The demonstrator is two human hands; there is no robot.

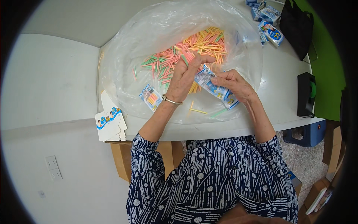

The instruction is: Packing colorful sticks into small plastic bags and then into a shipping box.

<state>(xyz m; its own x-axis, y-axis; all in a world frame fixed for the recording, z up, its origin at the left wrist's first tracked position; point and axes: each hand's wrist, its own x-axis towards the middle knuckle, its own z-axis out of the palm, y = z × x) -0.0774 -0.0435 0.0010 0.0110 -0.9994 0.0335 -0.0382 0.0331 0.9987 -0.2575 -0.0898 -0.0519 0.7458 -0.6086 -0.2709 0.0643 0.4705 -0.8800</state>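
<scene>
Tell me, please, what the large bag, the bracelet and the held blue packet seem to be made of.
Large bag: thin, translucent plastic, softly glossy, judging by its creases and highlights. Bracelet: probably polished metal, from its silvery glint. Held blue packet: likely glossy printed plastic film, since it shines and looks partly see-through.

Black bag (296,31) at two o'clock, tape dispenser (303,95) and blue stool (316,133) at three, wall socket (53,167) at eight.

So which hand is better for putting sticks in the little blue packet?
Probably the left hand: it holds pink and green sticks close to the upper end of the blue packet. The right hand looks busy gripping that packet.
</scene>
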